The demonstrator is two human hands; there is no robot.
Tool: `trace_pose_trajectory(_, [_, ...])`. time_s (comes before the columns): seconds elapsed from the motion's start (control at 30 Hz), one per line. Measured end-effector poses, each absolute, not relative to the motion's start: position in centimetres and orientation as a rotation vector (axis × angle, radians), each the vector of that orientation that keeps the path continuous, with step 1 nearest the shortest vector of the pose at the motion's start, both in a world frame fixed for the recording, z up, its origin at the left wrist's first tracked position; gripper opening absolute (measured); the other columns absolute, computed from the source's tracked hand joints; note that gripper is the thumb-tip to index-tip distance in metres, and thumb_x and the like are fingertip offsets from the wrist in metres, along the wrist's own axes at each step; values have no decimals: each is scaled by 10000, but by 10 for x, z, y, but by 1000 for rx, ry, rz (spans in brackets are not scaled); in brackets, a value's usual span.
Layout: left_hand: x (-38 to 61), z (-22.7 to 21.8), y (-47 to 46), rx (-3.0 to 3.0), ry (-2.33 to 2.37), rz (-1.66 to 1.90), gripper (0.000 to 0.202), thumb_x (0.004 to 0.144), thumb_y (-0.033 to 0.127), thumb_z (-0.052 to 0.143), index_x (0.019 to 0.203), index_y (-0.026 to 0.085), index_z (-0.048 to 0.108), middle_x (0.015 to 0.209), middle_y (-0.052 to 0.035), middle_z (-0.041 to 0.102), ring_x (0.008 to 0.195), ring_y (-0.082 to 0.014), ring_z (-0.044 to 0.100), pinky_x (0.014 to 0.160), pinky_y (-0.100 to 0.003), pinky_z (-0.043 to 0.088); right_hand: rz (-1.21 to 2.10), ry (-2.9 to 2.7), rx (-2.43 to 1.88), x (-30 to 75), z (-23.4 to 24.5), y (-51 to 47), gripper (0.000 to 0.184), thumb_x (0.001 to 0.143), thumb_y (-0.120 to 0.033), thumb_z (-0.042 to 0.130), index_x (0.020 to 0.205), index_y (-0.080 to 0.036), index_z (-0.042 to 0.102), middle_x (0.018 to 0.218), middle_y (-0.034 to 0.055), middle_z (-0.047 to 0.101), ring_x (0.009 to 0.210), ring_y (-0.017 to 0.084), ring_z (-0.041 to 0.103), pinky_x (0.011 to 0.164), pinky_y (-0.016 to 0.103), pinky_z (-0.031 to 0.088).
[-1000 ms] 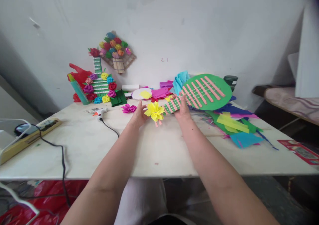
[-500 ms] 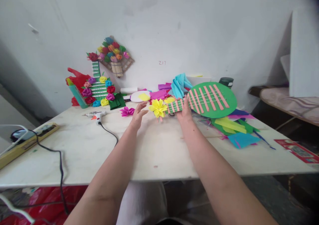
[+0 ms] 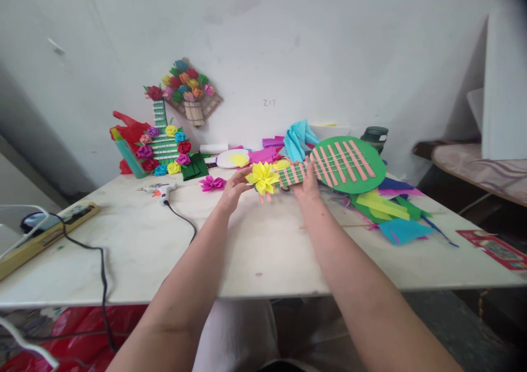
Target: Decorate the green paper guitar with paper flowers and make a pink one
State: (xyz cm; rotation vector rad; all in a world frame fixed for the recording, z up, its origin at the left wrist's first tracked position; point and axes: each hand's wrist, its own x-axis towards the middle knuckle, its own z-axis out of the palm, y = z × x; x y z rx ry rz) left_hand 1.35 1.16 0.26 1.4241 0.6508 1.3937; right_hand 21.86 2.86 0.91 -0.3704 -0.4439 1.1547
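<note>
A green paper craft shaped like a guitar (image 3: 349, 165), with pink strips across its round body and neck, is held above the white table (image 3: 263, 246). A yellow paper flower (image 3: 262, 178) sits at the end of its neck. My right hand (image 3: 305, 182) grips the neck from below. My left hand (image 3: 234, 188) touches the yellow flower, its fingers curled round the flower's left side. A magenta paper flower (image 3: 211, 183) lies on the table just left of my left hand.
A glue gun (image 3: 161, 190) with a black cord lies at the left. Paper-flower crafts (image 3: 164, 147) lean on the wall, one (image 3: 191, 89) hangs above. Coloured paper scraps (image 3: 391, 213) lie at the right, a dark jar (image 3: 374, 135) behind. A power strip (image 3: 45, 232) sits far left.
My left hand let go of the flower, drew back open, then closed on it again. The guitar craft rose slightly and shifted right.
</note>
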Motion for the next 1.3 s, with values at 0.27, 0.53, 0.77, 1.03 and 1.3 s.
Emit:
trace_pose_trajectory(0.27, [14,7,7,1234,696,1447,525,594,215,643,1097,199,495,828,-23,675,739,-180,646,734,-402,531,1165,-488,-331,218,6,30,342,760,-488,586,1003,-250,553,776,-59,601,745,103,615,773,310,516])
trace_pose_trajectory(0.53, [8,7,12,1135,699,1314,431,602,229,622,1027,174,580,785,-30,674,736,-193,655,704,-384,549,1166,-528,-333,218,7,28,333,756,-511,584,941,-235,555,747,-56,606,722,106,620,758,300,518])
trace_pose_trajectory(0.77, [10,7,11,1169,757,1329,334,568,287,715,855,140,629,702,-28,653,628,-157,626,596,-306,547,1196,-569,-319,217,8,25,325,754,-503,595,938,-239,551,737,-54,616,724,112,629,733,301,529])
trace_pose_trajectory(1.03, [14,8,9,1147,826,1356,272,498,254,714,712,145,585,611,-4,624,539,-139,591,505,-272,516,1182,-546,-351,215,10,22,317,765,-486,590,962,-239,566,715,-53,619,713,111,632,713,286,528])
trace_pose_trajectory(1.3, [15,6,11,1055,846,1290,202,553,215,657,709,155,543,597,9,608,512,-122,580,521,-278,522,1182,-563,-358,215,9,23,350,759,-511,583,979,-238,570,721,-53,617,720,113,629,747,300,521])
